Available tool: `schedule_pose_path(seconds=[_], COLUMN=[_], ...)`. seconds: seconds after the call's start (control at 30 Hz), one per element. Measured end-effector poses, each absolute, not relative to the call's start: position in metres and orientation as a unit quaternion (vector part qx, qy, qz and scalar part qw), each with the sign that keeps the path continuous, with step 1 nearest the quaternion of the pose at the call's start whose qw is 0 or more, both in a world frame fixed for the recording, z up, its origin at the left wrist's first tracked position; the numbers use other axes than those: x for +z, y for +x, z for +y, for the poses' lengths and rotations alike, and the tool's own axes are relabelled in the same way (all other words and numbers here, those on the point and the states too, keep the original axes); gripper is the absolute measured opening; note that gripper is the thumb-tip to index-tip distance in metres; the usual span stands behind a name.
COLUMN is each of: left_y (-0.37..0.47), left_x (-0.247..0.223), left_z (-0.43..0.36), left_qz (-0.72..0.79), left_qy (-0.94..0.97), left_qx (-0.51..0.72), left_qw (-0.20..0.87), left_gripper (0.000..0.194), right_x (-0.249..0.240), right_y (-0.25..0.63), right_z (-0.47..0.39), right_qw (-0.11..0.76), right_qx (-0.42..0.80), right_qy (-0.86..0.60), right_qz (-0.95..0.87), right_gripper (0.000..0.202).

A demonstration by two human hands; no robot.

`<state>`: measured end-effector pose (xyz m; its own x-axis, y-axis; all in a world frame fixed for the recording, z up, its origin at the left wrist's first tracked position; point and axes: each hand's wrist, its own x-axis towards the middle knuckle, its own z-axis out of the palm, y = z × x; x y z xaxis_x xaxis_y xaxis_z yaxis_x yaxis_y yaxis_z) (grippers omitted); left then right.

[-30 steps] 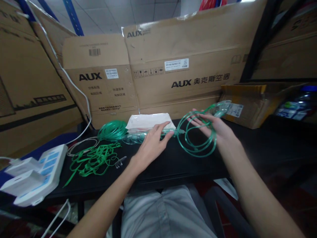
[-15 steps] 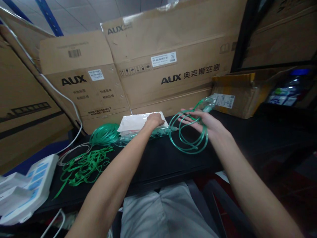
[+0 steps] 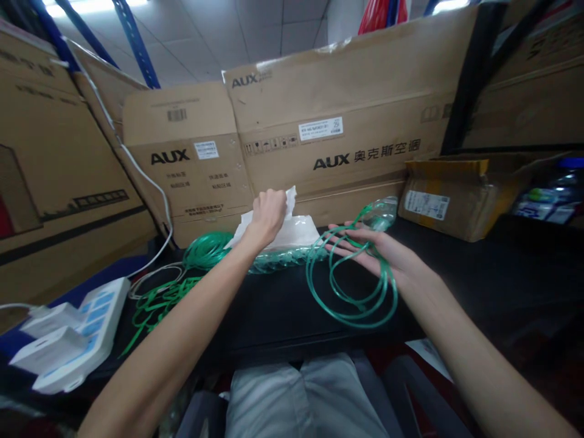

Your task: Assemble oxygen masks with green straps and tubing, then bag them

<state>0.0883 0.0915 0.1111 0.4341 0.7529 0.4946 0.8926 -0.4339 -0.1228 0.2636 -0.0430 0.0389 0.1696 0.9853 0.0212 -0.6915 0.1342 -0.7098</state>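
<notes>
My left hand [image 3: 269,213] is closed in a pinch on a thin white plastic bag [image 3: 291,201], lifted at one edge from a flat white stack [image 3: 298,232] beneath it. Directly in front of that stack lies a row of clear green-tinted plastic masks [image 3: 283,260]. My right hand [image 3: 378,246] holds a loose coil of green tubing [image 3: 371,325], which hangs in loops over the fingers. The fingers are stretched out under the coil and the thumb lies over it. A clear oxygen mask [image 3: 384,213] joined to this tubing sticks out beyond the hand.
Left on the black table are a coil of green tubing [image 3: 207,250], tangled green elastic straps [image 3: 159,298] and a white power strip [image 3: 103,331] with plugs. Large cardboard boxes [image 3: 283,164] wall the back. An opened carton [image 3: 426,204] and a blue-capped bottle [image 3: 554,194] stand right.
My left hand has risen from the white stack, pulling up the edge of one bag. My right hand still holds the green tubing and mask. The view has shifted.
</notes>
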Motion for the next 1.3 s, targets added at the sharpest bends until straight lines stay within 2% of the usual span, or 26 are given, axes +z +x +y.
schedule_pose_path(seconds=[0.1,0.2,0.3,0.47,0.63,0.77,0.97,1.1,1.3], left_y=[0.063,0.046,0.040,0.043,0.042,0.040,0.037,0.031,0.022], left_x=[0.120,0.105,0.076,0.034,0.021,0.019,0.008,0.002,0.000], left_z=[0.059,0.026,0.006,0.001,0.001,-0.002,-0.008,-0.008,-0.013], left_qz=[-0.478,-0.419,-0.376,-0.318,-0.272,-0.244,-0.208,-0.154,-0.088], left_qy=[-0.821,-0.843,-0.871,-0.907,-0.889,-0.875,-0.888,-0.903,-0.934], left_qx=[-0.227,-0.265,-0.286,-0.275,-0.365,-0.413,-0.409,-0.399,-0.340], left_qw=[0.213,0.208,0.130,0.015,-0.055,-0.061,-0.028,-0.034,-0.065], left_gripper=[0.032,0.022,0.017,0.030,0.022,0.020,0.024,0.025,0.027], right_x=[0.045,0.045,0.036,0.017,0.001,-0.009,-0.013,-0.016,-0.018], right_y=[0.251,0.236,0.218,0.191,0.186,0.190,0.193,0.198,0.214], right_z=[-0.067,-0.092,-0.110,-0.115,-0.102,-0.094,-0.089,-0.091,-0.092], right_qw=[0.690,0.662,0.607,0.502,0.450,0.411,0.374,0.347,0.366], right_qx=[0.608,0.633,0.685,0.763,0.785,0.797,0.801,0.797,0.756], right_qy=[-0.274,-0.272,-0.279,-0.277,-0.297,-0.332,-0.371,-0.395,-0.438], right_qz=[-0.280,-0.295,-0.291,-0.297,-0.303,-0.292,-0.283,-0.295,-0.320], right_gripper=[0.020,0.020,0.019,0.026,0.025,0.027,0.017,0.020,0.023])
